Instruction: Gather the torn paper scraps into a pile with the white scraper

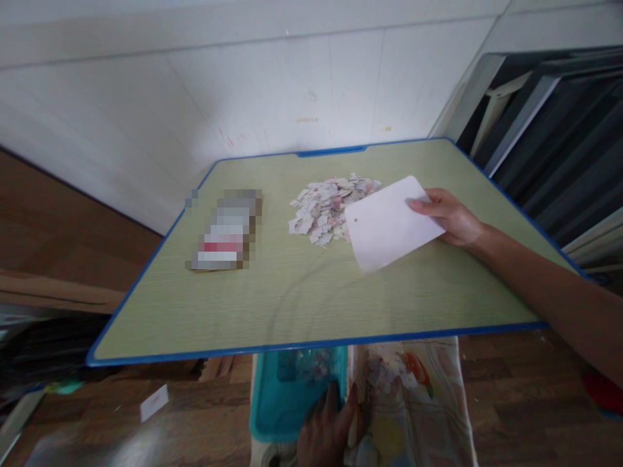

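My right hand (452, 217) is closed on the right edge of a white card (389, 224), thumb on top. The card has rounded corners and a small hole near its left edge. It is held over the tabletop, its left corner in front of a heap of torn paper scraps (324, 211). Below the table's near edge, in shadow, my left hand (324, 425) points its fingers forward, thumb apart, over the right side of a teal plastic tray (280, 412). I see nothing held in it. Pale scraps inside a clear container lie at the tray's far end.
The green folding table (233, 311) has a blue rim. A blurred-out upright item or stack (224, 230) lies on its left. Under it, a patterned cloth (433, 408) bears more scraps. One paper piece (154, 403) is on the wooden floor. Dark panels (559, 123) lean at right.
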`<action>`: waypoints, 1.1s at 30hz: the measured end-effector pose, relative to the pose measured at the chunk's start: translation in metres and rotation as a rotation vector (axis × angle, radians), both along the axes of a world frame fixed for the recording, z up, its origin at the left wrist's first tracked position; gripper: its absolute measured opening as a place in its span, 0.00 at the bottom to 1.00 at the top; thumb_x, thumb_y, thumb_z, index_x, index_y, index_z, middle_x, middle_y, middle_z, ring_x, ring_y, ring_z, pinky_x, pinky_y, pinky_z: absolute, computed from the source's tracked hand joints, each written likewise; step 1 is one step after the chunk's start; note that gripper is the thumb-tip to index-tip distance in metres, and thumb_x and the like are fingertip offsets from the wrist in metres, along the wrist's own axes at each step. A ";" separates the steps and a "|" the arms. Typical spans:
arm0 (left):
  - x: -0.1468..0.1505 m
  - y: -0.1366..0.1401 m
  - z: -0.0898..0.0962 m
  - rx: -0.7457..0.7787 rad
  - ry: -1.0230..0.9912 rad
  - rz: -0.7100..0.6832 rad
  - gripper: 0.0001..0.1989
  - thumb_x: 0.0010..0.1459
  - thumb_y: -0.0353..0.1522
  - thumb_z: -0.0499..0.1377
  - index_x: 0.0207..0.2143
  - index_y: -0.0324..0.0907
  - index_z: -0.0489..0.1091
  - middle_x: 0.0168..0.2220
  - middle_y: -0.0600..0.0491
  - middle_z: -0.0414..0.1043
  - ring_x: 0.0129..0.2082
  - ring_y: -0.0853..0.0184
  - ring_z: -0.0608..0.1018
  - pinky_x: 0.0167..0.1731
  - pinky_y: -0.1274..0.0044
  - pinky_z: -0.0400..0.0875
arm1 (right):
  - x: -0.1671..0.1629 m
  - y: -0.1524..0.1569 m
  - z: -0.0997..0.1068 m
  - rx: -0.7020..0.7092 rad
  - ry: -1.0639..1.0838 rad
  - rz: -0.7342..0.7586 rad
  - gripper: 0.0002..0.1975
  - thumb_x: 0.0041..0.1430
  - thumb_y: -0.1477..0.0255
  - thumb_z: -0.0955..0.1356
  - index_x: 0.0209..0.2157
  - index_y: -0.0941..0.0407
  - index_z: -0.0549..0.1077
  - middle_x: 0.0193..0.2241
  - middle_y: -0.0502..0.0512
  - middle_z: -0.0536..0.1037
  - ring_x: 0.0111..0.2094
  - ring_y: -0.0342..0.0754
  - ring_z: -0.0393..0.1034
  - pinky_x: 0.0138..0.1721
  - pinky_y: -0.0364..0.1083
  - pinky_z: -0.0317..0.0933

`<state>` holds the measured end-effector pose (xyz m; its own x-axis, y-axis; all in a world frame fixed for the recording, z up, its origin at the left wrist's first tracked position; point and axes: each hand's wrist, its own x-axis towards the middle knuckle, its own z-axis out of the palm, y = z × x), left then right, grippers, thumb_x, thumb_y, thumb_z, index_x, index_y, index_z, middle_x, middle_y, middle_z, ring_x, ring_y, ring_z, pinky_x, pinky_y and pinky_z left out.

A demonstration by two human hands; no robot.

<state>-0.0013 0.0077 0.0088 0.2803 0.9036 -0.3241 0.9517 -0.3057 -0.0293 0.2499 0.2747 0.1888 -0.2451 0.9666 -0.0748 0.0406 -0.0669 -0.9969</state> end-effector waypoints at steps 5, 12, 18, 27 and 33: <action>0.000 0.000 -0.001 -0.038 0.008 -0.006 0.37 0.46 0.26 0.56 0.55 0.58 0.44 0.50 0.47 0.63 0.41 0.61 0.71 0.36 0.74 0.69 | 0.003 0.013 -0.008 0.126 0.029 -0.218 0.14 0.45 0.62 0.68 0.32 0.56 0.71 0.30 0.53 0.75 0.26 0.45 0.68 0.28 0.45 0.64; -0.001 0.000 -0.005 0.153 0.023 -0.041 0.37 0.45 0.19 0.53 0.53 0.60 0.50 0.46 0.52 0.68 0.36 0.66 0.74 0.31 0.78 0.71 | 0.006 0.012 -0.009 0.094 0.019 -0.168 0.11 0.45 0.63 0.69 0.31 0.55 0.72 0.27 0.51 0.75 0.22 0.44 0.67 0.24 0.45 0.61; -0.001 0.002 -0.007 0.172 0.013 -0.061 0.37 0.43 0.18 0.55 0.52 0.60 0.52 0.44 0.52 0.70 0.33 0.68 0.74 0.30 0.80 0.70 | 0.002 0.008 -0.007 0.094 0.010 -0.147 0.12 0.45 0.63 0.69 0.30 0.55 0.71 0.26 0.51 0.75 0.21 0.43 0.66 0.21 0.43 0.58; 0.000 0.000 -0.006 0.155 0.032 -0.026 0.38 0.43 0.18 0.53 0.52 0.62 0.50 0.45 0.53 0.68 0.34 0.67 0.74 0.31 0.79 0.71 | 0.005 0.010 -0.007 0.056 -0.026 -0.095 0.12 0.44 0.63 0.69 0.30 0.56 0.72 0.23 0.50 0.74 0.19 0.42 0.64 0.19 0.42 0.56; 0.000 0.002 -0.004 0.125 0.025 -0.046 0.36 0.45 0.18 0.52 0.53 0.60 0.51 0.46 0.51 0.68 0.36 0.66 0.74 0.31 0.78 0.71 | 0.007 0.011 -0.006 0.090 0.052 -0.160 0.09 0.45 0.65 0.69 0.29 0.55 0.72 0.24 0.50 0.74 0.20 0.41 0.64 0.21 0.42 0.56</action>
<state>-0.0014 0.0097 0.0045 0.3153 0.9237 -0.2176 0.9353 -0.3413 -0.0935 0.2568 0.2861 0.1827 -0.0894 0.9957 0.0224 -0.0150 0.0212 -0.9997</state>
